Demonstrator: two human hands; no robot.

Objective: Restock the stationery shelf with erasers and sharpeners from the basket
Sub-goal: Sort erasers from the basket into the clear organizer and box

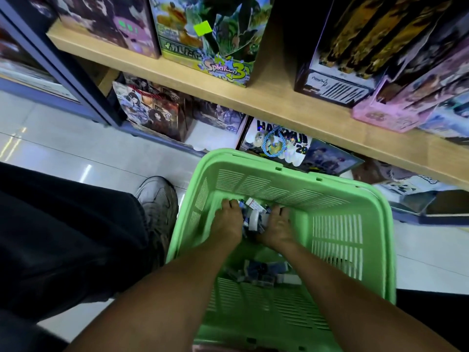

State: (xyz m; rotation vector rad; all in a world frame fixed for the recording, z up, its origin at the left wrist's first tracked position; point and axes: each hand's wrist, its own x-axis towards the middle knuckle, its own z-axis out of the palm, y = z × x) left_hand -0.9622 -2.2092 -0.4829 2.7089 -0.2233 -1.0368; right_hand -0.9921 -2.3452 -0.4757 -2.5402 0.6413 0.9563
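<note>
A wooden shelf [253, 97] carrying printed boxes [218, 47] juts out just above the far rim of the green basket [337, 189], which stands on the tiled floor [63, 148] beside a grey shoe [158, 199]. Both hands reach into the basket's far end. The left hand [227, 222] and right hand [278, 226] cup a heap of small packets [255, 215] between them, fingers curled down around it. More packets [264, 274] lie mid-basket.

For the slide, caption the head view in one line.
Both hands, left hand and right hand, gather small packets inside a green basket on the floor below a wooden shelf.
</note>
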